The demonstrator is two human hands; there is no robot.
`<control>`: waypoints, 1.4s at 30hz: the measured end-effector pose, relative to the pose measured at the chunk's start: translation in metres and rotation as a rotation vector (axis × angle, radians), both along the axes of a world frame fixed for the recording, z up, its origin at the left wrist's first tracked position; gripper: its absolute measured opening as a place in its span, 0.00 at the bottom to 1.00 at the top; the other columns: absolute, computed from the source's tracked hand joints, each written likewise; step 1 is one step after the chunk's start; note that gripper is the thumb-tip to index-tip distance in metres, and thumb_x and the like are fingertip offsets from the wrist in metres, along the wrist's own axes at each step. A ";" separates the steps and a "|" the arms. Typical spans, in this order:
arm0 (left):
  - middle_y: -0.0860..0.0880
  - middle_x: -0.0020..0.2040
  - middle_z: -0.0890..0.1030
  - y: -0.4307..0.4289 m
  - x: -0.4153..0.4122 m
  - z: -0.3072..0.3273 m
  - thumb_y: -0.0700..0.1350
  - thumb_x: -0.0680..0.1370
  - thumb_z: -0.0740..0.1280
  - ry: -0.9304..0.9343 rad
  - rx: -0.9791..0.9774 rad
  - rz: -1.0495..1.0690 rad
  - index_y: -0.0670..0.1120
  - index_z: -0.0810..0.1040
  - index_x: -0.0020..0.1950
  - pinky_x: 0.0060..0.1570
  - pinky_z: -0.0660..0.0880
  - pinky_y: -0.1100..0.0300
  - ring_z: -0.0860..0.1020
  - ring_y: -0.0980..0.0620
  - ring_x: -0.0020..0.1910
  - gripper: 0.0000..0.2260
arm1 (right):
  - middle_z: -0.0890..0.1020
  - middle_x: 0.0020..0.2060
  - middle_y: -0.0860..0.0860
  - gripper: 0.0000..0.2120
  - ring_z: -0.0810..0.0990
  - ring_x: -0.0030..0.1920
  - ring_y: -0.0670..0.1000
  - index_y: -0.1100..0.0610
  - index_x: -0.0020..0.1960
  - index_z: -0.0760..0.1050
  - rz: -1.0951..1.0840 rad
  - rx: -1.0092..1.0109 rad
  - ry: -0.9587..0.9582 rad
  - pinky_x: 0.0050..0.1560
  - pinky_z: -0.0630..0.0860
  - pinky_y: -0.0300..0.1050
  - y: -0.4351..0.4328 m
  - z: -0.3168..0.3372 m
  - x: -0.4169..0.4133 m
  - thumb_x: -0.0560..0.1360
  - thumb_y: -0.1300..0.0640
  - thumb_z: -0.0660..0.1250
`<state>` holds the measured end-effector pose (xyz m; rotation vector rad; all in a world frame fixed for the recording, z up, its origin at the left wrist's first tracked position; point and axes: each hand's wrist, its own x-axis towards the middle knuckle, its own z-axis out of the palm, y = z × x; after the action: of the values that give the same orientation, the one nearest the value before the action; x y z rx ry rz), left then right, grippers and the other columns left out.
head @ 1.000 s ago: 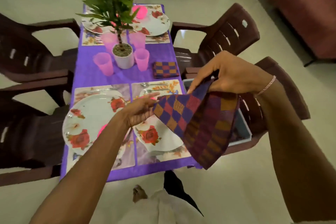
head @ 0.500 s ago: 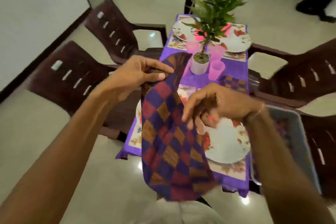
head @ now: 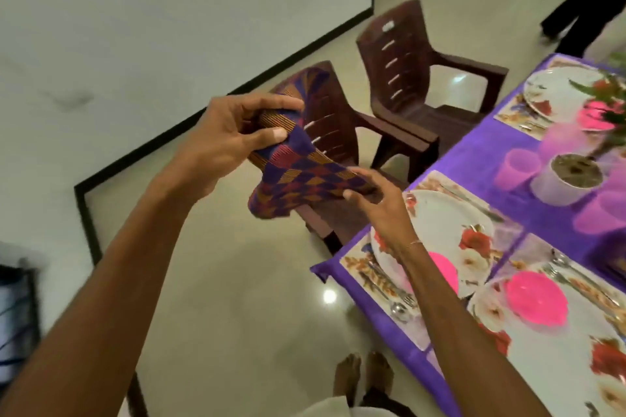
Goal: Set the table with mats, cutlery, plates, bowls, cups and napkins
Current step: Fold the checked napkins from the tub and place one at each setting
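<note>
A checked purple, red and orange napkin (head: 298,176) hangs in the air left of the table, stretched between both hands. My left hand (head: 230,142) grips its upper end with thumb and curled fingers. My right hand (head: 376,200) pinches its lower right edge. On the purple-clothed table (head: 474,159) lie floral mats with white flowered plates (head: 443,227), pink bowls (head: 535,301), spoons and forks (head: 403,305), and pale pink cups (head: 518,169).
Two brown plastic chairs (head: 406,71) stand along the table's left side, below the napkin. A white plant pot (head: 569,179) sits mid-table. A person's dark legs (head: 576,7) are at the far right. My bare feet (head: 366,379) are on the tiled floor.
The view has swung left, so the table now sits at the right. The napkin went from hanging long to bunched and stretched between my hands, held over the chairs.
</note>
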<state>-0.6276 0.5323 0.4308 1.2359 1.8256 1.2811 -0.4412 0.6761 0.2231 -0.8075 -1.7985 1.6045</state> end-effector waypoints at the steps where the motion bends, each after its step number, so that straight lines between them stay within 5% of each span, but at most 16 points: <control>1: 0.47 0.63 0.83 -0.011 -0.008 -0.002 0.43 0.76 0.71 0.010 0.004 0.049 0.48 0.82 0.64 0.50 0.84 0.57 0.82 0.47 0.62 0.16 | 0.84 0.59 0.49 0.17 0.82 0.60 0.51 0.50 0.61 0.83 0.022 -0.014 0.011 0.62 0.79 0.59 -0.003 -0.007 -0.012 0.73 0.52 0.78; 8: 0.48 0.55 0.85 -0.122 -0.057 -0.041 0.44 0.75 0.75 0.187 -0.114 0.441 0.46 0.84 0.62 0.43 0.85 0.56 0.85 0.50 0.55 0.15 | 0.88 0.42 0.57 0.07 0.85 0.40 0.49 0.63 0.50 0.86 0.153 -0.081 0.041 0.43 0.82 0.44 -0.028 -0.007 -0.064 0.72 0.65 0.77; 13: 0.60 0.48 0.84 -0.200 -0.064 -0.081 0.44 0.71 0.79 0.296 -0.385 0.609 0.55 0.84 0.56 0.48 0.80 0.69 0.83 0.62 0.51 0.15 | 0.88 0.40 0.51 0.06 0.86 0.40 0.50 0.54 0.46 0.86 0.318 0.045 0.057 0.41 0.83 0.45 -0.035 0.009 -0.095 0.71 0.60 0.80; 18: 0.63 0.43 0.81 -0.237 -0.068 -0.113 0.44 0.74 0.78 0.334 -0.400 0.723 0.48 0.87 0.55 0.44 0.72 0.79 0.78 0.75 0.44 0.11 | 0.87 0.39 0.47 0.06 0.85 0.40 0.45 0.51 0.45 0.86 0.451 0.170 0.054 0.41 0.80 0.38 -0.043 0.031 -0.119 0.70 0.59 0.80; 25: 0.51 0.46 0.83 -0.261 -0.100 -0.133 0.48 0.77 0.74 0.389 -0.364 0.776 0.46 0.88 0.54 0.49 0.78 0.56 0.79 0.53 0.46 0.09 | 0.87 0.42 0.47 0.07 0.86 0.44 0.45 0.56 0.49 0.87 0.523 0.336 -0.069 0.46 0.83 0.41 -0.055 0.046 -0.150 0.72 0.56 0.79; 30: 0.49 0.54 0.80 -0.283 -0.132 -0.141 0.52 0.80 0.71 0.297 -0.225 0.842 0.46 0.86 0.53 0.53 0.77 0.55 0.78 0.52 0.54 0.11 | 0.87 0.40 0.52 0.09 0.84 0.40 0.46 0.61 0.47 0.85 0.482 0.271 -0.020 0.41 0.82 0.39 -0.074 0.063 -0.178 0.73 0.56 0.78; 34: 0.54 0.44 0.85 -0.286 -0.139 -0.132 0.54 0.83 0.66 0.111 -0.041 0.902 0.46 0.83 0.53 0.48 0.79 0.57 0.82 0.56 0.45 0.13 | 0.87 0.42 0.51 0.08 0.86 0.43 0.49 0.59 0.50 0.84 0.460 0.188 0.003 0.42 0.81 0.41 -0.089 0.074 -0.202 0.75 0.55 0.76; 42: 0.52 0.46 0.86 -0.269 -0.170 -0.118 0.56 0.83 0.65 -0.070 0.136 1.096 0.50 0.80 0.53 0.40 0.81 0.61 0.85 0.53 0.44 0.11 | 0.86 0.45 0.52 0.12 0.86 0.46 0.50 0.62 0.56 0.81 0.393 0.022 0.061 0.45 0.83 0.42 -0.098 0.091 -0.252 0.78 0.54 0.72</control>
<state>-0.7971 0.2633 0.3130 0.1284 2.4749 1.9602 -0.6935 0.5777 0.3136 -0.4031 -2.0162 1.8226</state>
